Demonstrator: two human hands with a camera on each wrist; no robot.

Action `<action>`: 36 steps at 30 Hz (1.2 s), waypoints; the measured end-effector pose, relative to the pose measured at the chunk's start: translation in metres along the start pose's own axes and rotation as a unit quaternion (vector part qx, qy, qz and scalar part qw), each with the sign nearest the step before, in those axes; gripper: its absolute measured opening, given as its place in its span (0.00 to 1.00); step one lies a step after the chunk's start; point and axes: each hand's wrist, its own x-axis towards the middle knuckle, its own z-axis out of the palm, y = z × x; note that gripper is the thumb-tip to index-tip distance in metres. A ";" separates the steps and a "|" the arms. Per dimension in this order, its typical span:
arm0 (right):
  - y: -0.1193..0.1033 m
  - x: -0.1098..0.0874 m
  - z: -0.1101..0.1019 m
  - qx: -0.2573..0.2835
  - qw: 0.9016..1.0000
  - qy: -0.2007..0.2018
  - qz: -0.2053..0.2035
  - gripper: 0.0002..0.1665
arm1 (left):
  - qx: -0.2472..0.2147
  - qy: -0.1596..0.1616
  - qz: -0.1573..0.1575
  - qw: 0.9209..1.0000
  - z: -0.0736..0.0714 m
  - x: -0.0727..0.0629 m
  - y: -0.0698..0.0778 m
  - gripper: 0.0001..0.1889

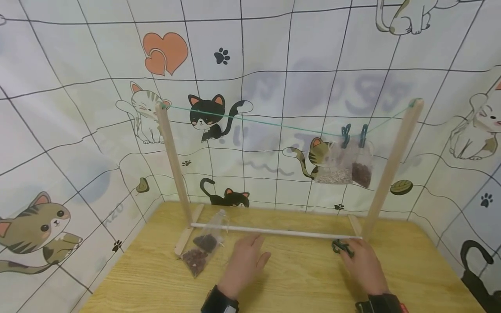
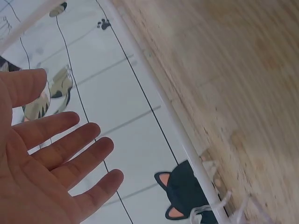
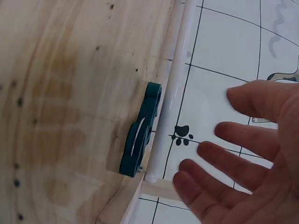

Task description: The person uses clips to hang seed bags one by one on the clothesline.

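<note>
My left hand (image 1: 245, 261) hovers flat over the wooden table (image 1: 297, 278), fingers straight, holding nothing; the left wrist view shows its open palm (image 2: 42, 163). A clear bag of dark bits (image 1: 201, 252) lies just left of it, by the rack's white rod (image 1: 274, 231). My right hand (image 1: 362, 263) is open with spread fingers (image 3: 243, 154) beside a dark green clothespin (image 3: 140, 135) lying on the table against the rod (image 3: 173, 93). Two green clothespins (image 1: 354, 135) on the green string (image 1: 254, 121) hold filled clear bags (image 1: 344, 167).
A wooden drying rack with two slanted posts (image 1: 174, 161) (image 1: 391, 169) stands at the back of the table. A cat-patterned cloth (image 1: 274, 65) walls in the table on three sides. The table's left edge (image 1: 117, 269) is near the bag.
</note>
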 end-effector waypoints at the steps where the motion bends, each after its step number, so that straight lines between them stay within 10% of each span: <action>1: 0.002 0.000 -0.001 -0.008 1.000 -0.016 0.005 0.23 | 0.001 -0.005 0.003 1.000 0.001 0.000 0.004 0.23; 10: 0.017 0.000 -0.001 -0.037 0.991 -0.124 0.041 0.17 | 0.010 -0.042 0.032 0.999 0.011 0.001 0.038 0.21; 24: 0.028 -0.001 0.000 -0.026 0.979 -0.181 0.093 0.10 | 0.010 -0.046 0.067 0.997 0.026 0.006 0.055 0.21; 30: 0.015 0.001 -0.008 0.014 0.981 -0.175 0.079 0.11 | -0.019 -0.079 0.041 0.996 0.021 0.009 0.055 0.22; 36: -0.030 0.006 -0.021 0.115 0.991 -0.072 0.004 0.08 | -0.114 -0.098 -0.008 0.989 0.005 0.013 0.054 0.21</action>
